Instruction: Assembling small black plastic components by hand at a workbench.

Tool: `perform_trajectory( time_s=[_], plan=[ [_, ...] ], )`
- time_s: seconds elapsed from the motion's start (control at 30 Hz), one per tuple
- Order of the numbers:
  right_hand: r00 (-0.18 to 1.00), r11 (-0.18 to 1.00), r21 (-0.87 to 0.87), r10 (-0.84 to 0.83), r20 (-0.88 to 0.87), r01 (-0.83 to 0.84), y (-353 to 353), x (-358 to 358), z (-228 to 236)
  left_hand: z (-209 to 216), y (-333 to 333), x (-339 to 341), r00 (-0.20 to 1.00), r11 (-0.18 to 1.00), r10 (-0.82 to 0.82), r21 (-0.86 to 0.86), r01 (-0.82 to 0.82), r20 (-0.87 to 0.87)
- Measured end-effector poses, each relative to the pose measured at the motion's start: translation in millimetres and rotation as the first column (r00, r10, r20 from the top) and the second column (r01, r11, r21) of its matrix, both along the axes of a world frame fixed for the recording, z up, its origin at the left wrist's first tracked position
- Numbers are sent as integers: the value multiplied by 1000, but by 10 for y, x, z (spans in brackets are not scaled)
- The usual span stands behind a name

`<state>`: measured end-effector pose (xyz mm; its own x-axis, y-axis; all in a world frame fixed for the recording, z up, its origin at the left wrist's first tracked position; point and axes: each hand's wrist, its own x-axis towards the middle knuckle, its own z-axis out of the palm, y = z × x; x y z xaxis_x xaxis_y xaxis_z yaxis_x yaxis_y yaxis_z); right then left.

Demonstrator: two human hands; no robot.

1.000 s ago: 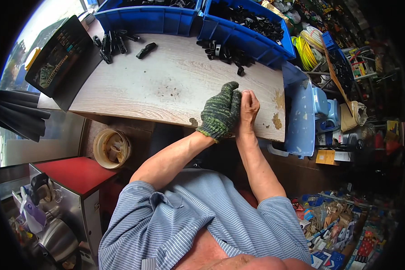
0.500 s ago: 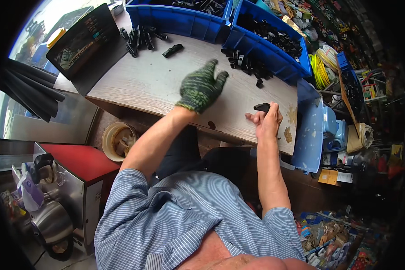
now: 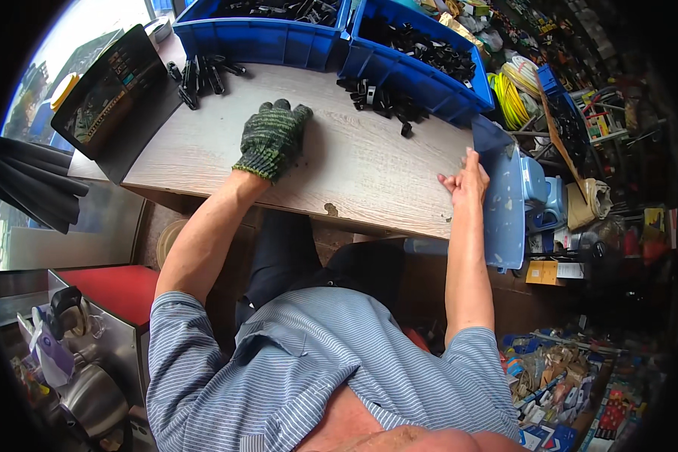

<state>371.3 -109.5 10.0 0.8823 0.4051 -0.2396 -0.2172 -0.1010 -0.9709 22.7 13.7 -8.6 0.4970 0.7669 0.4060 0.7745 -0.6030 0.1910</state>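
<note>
My left hand, in a dark green knitted glove, rests low over the pale wooden tabletop. Its fingers curl down; whatever lies beneath them is hidden. Bare, my right hand is at the table's right end, beside a light blue plastic tub. The fingers there are spread and no part shows between them. A heap of small black plastic parts lies beyond my hands, against a blue crate. Longer black pieces are gathered at the far left.
Two blue crates filled with black parts, a left crate and a right crate, line the far edge. A propped tablet stands at the left. Below it are a red-topped cabinet and a bucket. Yellow coiled hose hangs right.
The black part in my right hand is gone from sight, and that hand is nearer the tub. My left hand has moved left; the lone black piece there no longer shows.
</note>
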Motion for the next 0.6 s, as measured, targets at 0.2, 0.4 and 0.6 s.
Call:
perform_trajectory(
  time_s=[0.2,0.4,0.6],
  plan=[
    [948,932,-199,315,36,-303,395,-339,-41,21,-206,153,980,994,-101,-26,107,174],
    [838,832,-484,451,307,-271,656,-575,-66,15,-211,166,972,991,-131,-3,134,193],
    [714,765,-611,542,442,-202,663,-687,18,26,-226,143,945,992,-108,98,81,310]
  ],
)
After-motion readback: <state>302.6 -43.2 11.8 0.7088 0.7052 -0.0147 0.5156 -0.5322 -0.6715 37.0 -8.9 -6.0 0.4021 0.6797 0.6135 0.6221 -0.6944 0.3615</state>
